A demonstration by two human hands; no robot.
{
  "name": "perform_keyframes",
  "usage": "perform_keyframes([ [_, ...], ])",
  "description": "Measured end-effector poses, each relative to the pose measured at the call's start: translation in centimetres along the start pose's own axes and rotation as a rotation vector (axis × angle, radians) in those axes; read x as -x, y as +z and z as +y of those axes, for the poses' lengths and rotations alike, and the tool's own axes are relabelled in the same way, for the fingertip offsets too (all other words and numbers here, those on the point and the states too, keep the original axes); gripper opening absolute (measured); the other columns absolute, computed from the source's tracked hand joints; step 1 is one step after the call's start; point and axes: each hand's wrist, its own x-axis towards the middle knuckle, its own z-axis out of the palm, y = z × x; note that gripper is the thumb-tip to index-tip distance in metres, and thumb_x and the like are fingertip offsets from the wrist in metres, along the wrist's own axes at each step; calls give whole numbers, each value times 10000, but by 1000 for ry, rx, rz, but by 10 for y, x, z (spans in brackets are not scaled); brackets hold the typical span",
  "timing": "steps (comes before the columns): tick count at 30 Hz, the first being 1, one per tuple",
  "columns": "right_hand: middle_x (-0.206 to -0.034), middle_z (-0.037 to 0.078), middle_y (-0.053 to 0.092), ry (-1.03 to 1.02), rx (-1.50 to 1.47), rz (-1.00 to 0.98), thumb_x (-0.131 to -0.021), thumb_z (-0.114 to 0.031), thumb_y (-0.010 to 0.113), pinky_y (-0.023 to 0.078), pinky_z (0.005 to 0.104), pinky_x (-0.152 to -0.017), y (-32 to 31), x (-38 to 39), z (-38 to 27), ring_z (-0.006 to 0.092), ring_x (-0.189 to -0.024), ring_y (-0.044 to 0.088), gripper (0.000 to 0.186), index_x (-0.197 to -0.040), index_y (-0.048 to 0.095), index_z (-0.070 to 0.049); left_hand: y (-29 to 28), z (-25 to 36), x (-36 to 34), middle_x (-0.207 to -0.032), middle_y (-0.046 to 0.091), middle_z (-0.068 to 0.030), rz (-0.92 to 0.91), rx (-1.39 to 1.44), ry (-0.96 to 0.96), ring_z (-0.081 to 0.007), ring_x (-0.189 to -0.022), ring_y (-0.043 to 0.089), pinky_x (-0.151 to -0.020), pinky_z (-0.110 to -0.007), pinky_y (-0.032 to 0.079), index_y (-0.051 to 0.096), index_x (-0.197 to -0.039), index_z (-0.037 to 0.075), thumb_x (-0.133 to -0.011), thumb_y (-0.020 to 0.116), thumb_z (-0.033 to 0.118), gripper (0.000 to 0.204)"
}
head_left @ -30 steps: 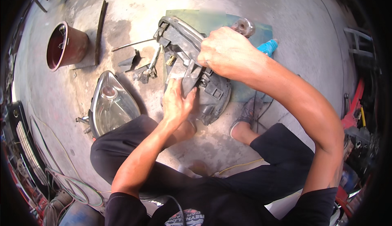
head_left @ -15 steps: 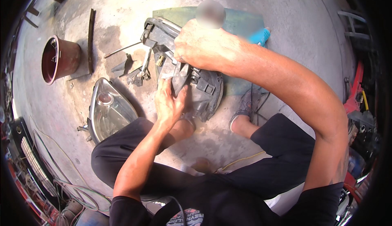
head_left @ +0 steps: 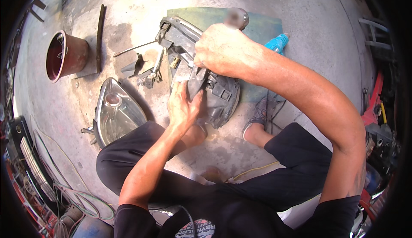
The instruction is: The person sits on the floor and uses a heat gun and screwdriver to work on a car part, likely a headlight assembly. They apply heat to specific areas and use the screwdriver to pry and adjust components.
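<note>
A dark plastic lamp housing (head_left: 219,100) lies tilted between my feet, partly on a greenish sheet (head_left: 259,21). The fingers of my left hand (head_left: 183,105) grip a grey plastic piece (head_left: 194,84) on it, thumb at one side. Over the housing's middle, my right hand (head_left: 221,51) is closed; whatever its fingers hold is hidden beneath them. A small brass fitting (head_left: 174,62) shows just left of that hand. Beyond it lie a blue tool (head_left: 277,43) and a round, blurred object (head_left: 237,18).
A clear headlamp (head_left: 122,113) rests by my left knee. Loose brackets (head_left: 148,77), a thin rod (head_left: 134,49), a brownish bucket (head_left: 66,56) and a dark bar (head_left: 100,38) are further left. Cables (head_left: 81,199) coil at lower left; red and yellow items (head_left: 373,105) stand far right.
The view dipped left and came partly back. My right hand has shifted slightly left over the housing, still closed; my left hand keeps its grip on the grey piece.
</note>
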Motion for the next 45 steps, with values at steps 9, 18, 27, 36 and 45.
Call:
perform_keyframes([
  [9, -696, 82, 704, 26, -42, 62, -821, -184, 661, 566, 430, -644, 10, 3, 2, 297, -729, 726, 141, -738, 763, -132, 2, -2, -2, -1116, 641, -257, 34, -8, 64, -415, -946, 649, -804, -440, 533, 643, -1223, -79, -872, 770, 163, 445],
  [18, -828, 125, 734, 331, -241, -11, -867, -163, 683, 574, 431, -818, -9, 27, 17, 328, -896, 730, 132, -875, 785, -80, -6, 0, 1, -1047, 649, -236, 12, -18, 30, -352, -886, 655, -718, -394, 529, 643, -1194, -98, -893, 784, 233, 469],
  [27, -811, 112, 726, 865, -1262, 499, -948, -332, 751, 524, 356, -736, 117, 49, 8, 138, -782, 625, 401, -1066, 746, 52, -10, 23, -2, -979, 641, -210, -78, -24, -137, -349, -871, 630, -763, -411, 509, 655, -1162, -78, -881, 813, 305, 501],
  [36, -783, 104, 714, 879, -1281, 563, -924, -307, 760, 523, 352, -716, 124, 34, -11, 116, -747, 619, 365, -1114, 760, 5, -30, 12, -40, -1197, 686, -151, -35, 240, -42, -179, -1086, 632, -930, -324, 523, 602, -1383, -19, -995, 752, 294, 520],
  [45, -824, 190, 674, 851, -1214, 541, -907, -337, 750, 517, 436, -754, 116, 30, -18, 281, -796, 647, 376, -1114, 752, -23, -79, 25, -122, -1646, 365, -201, -488, -507, 435, -428, -1538, 309, -1237, -555, 302, 498, -1555, 105, -815, 691, 704, 971],
])
